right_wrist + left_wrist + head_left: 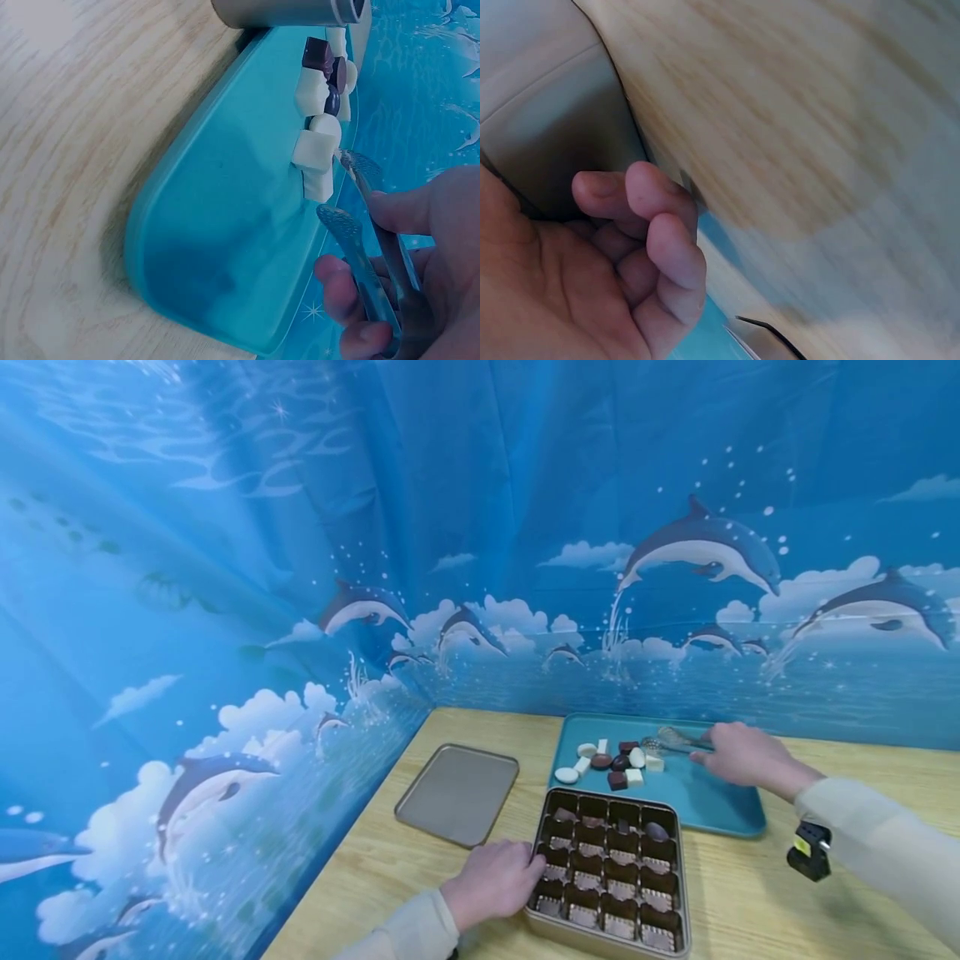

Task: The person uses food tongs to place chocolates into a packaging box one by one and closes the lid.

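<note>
My right hand (750, 758) holds metal tongs (375, 255) over the teal tray (697, 802). The tong arms stand apart, one tip right at a white block-shaped chocolate (313, 150). Dark and white chocolates (618, 762), some square and some oval, lie grouped on the tray. At the left side of a bronze tin (607, 935), my left hand (495, 881) grips the rim, its other fingers (676, 255) curled beside the wall in the left wrist view. The tin carries a brown divided insert; dark chocolates (656, 832) occupy its far row, and the nearer compartments hold none.
A flat bronze lid (461, 793) lies on the wooden table (352, 877) left of the tin. Behind the table hangs a blue curtain (480, 527) printed with dolphins. The tin's far edge overlaps the tray's near edge in the head view.
</note>
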Demonstrator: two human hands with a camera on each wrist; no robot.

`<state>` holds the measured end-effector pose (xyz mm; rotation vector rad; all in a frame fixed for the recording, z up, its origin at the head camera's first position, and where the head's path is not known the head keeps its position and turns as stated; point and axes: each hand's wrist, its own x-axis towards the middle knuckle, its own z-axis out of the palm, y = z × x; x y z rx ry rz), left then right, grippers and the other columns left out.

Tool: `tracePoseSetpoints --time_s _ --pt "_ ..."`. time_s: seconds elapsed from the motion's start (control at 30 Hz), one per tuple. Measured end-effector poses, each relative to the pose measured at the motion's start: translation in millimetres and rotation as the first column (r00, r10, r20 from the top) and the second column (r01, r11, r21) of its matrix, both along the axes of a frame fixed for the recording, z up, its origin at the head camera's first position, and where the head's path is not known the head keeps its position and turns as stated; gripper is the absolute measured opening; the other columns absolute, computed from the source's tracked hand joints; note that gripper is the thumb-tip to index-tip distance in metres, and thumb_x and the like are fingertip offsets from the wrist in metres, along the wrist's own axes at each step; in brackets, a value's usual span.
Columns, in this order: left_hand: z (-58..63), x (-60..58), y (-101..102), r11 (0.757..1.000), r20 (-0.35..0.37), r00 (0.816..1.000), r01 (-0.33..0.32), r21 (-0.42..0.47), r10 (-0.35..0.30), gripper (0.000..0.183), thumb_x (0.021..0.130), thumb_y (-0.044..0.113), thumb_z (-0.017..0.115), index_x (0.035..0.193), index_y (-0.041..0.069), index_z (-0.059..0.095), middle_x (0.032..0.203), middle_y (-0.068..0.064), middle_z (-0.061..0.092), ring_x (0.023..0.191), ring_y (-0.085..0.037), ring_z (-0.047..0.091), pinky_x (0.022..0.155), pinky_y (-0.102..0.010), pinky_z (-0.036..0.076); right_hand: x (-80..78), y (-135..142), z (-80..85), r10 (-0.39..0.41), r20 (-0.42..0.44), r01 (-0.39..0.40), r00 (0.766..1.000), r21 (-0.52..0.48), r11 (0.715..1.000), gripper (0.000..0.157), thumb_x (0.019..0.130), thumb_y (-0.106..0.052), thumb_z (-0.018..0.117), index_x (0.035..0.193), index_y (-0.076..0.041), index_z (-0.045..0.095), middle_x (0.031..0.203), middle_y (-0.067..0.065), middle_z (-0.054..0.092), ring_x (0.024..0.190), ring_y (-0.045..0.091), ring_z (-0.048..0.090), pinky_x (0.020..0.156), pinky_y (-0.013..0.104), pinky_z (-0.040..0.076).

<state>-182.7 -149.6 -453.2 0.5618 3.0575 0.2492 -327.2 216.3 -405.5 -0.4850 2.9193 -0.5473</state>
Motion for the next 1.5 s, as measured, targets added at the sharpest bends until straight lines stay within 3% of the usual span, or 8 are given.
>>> tracePoseSetpoints --time_s 0.33,0.6,0.8,0.9,1.07,1.2,1.4,1.5 --pt "0.8 0.9 1 0.999 0.030 0.999 -0.032 0.041 0.031 0.049 0.107 0.043 0.036 0.063 0.023 0.046 0.057 0.007 0.045 0.050 -0.010 0.045 0.046 -0.030 0.039 0.2 -6 -4.0 0.025 0.048 -0.024 0.999 -0.021 1.000 0.045 0.102 -0.028 0.056 0.116 0.014 0.065 0.051 -0.006 0.040 0.043 0.007 0.030 0.048 0.030 0.038" --pt "1.7 0.9 1 0.998 0.026 0.999 -0.039 0.041 0.038 0.049 0.107 0.044 0.036 0.063 0.023 0.045 0.056 0.007 0.045 0.050 -0.010 0.044 0.045 -0.031 0.038 -0.4 -6 -5.5 0.055 0.001 -0.055 0.998 -0.023 0.998 0.036 0.101 -0.018 0.056 0.114 0.013 0.068 0.057 0.000 0.048 0.044 0.009 0.032 0.052 0.031 0.038" --pt "1.2 0.3 1 1.000 0.010 1.000 -0.022 0.018 0.022 0.048 0.107 0.042 0.037 0.063 0.022 0.046 0.057 0.007 0.045 0.050 -0.011 0.044 0.044 -0.031 0.037 0.5 -5 -5.8 0.059 -0.019 -0.060 0.998 -0.017 0.998 0.036 0.101 -0.016 0.056 0.120 0.014 0.064 0.071 0.006 0.063 0.044 0.010 0.037 0.054 0.031 0.041" --pt "1.5 0.6 1 1.000 0.014 1.000 -0.019 0.019 0.018 0.048 0.107 0.041 0.038 0.063 0.022 0.046 0.057 0.007 0.045 0.050 -0.011 0.044 0.043 -0.031 0.037 2.1 -4 -4.5 0.046 -0.045 -0.047 0.998 -0.035 0.998 0.037 0.100 -0.016 0.057 0.121 0.014 0.064 0.088 0.021 0.071 0.042 0.009 0.032 0.047 0.029 0.037" --pt "1.9 0.9 0 1.000 0.017 1.000 0.002 0.017 -0.003 0.046 0.107 0.038 0.039 0.064 0.022 0.045 0.057 0.007 0.043 0.048 -0.010 0.043 0.042 -0.030 0.036 6.4 0 0.7 0.023 -0.094 -0.026 0.995 -0.040 0.999 0.039 0.100 -0.019 0.058 0.122 0.013 0.063 0.119 0.034 0.065 0.040 0.008 0.027 0.042 0.028 0.034" --pt "1.9 0.8 0 1.000 0.030 0.999 0.024 -0.007 -0.024 0.044 0.107 0.035 0.039 0.065 0.022 0.043 0.057 0.008 0.040 0.047 -0.009 0.040 0.040 -0.028 0.036 14.0 4 7.6 0.019 -0.115 -0.023 0.993 -0.034 0.999 0.039 0.100 -0.019 0.058 0.123 0.013 0.063 0.119 0.034 0.065 0.040 0.008 0.028 0.043 0.029 0.035" --pt "2.2 1.0 1 0.999 0.051 0.999 -0.019 0.026 0.018 0.047 0.107 0.039 0.037 0.063 0.023 0.042 0.056 0.008 0.039 0.046 -0.009 0.040 0.041 -0.028 0.036 26.9 8 16.6 0.018 -0.132 -0.024 0.991 -0.043 0.999 0.040 0.100 -0.020 0.059 0.125 0.011 0.063 0.118 0.033 0.066 0.040 0.010 0.031 0.043 0.030 0.034" --pt "3.1 0.3 0 0.999 0.044 0.999 -0.025 0.032 0.024 0.049 0.107 0.039 0.036 0.062 0.022 0.041 0.055 0.008 0.038 0.046 -0.010 0.040 0.041 -0.029 0.036 33.7 10 21.6 0.027 -0.141 -0.034 0.990 -0.049 0.998 0.040 0.100 -0.020 0.058 0.125 0.011 0.062 0.096 0.024 0.073 0.041 0.010 0.030 0.044 0.030 0.033"
